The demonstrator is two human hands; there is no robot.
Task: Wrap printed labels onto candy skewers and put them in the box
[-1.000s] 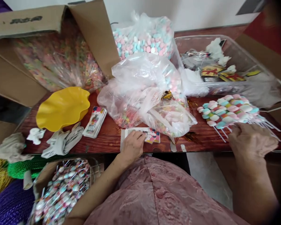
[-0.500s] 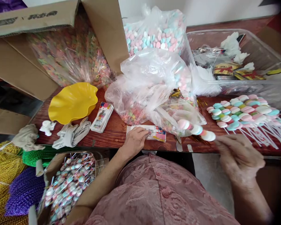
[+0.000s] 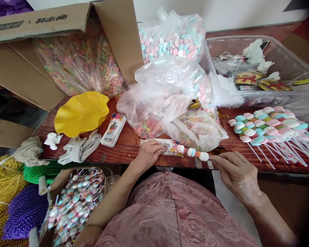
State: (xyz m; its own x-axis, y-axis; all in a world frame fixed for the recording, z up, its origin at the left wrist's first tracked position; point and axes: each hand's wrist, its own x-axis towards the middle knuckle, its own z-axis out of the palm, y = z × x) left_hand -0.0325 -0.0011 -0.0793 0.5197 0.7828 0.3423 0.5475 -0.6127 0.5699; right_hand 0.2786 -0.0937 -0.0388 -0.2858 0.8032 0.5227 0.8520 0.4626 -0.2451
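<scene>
My right hand (image 3: 238,175) pinches the stick end of a candy skewer (image 3: 192,152), threaded with pink, white and blue marshmallows and smaller coloured candies between them. The skewer's far tip lies over the right part of a printed plastic bag (image 3: 172,150) on the table edge. At the bag's left part, my left hand (image 3: 148,154) has its thumb and fingers closed on the plastic. Whether the tip is inside the bag or on top of it, I cannot tell. To the right lies a pile of similar skewers (image 3: 270,125), their white sticks pointing toward me.
A stack of printed bags (image 3: 113,130) and a yellow scalloped dish (image 3: 79,115) are on the left. Clear bags of candy (image 3: 170,92) fill the middle. Behind stand a cardboard box (image 3: 121,37) and a plastic bin (image 3: 249,92). Below left, a carton holds wrapped skewers (image 3: 77,199).
My right hand has moved left with the skewer, bringing its tip to the printed bag. My left hand stays on the bag. The view has shifted slightly.
</scene>
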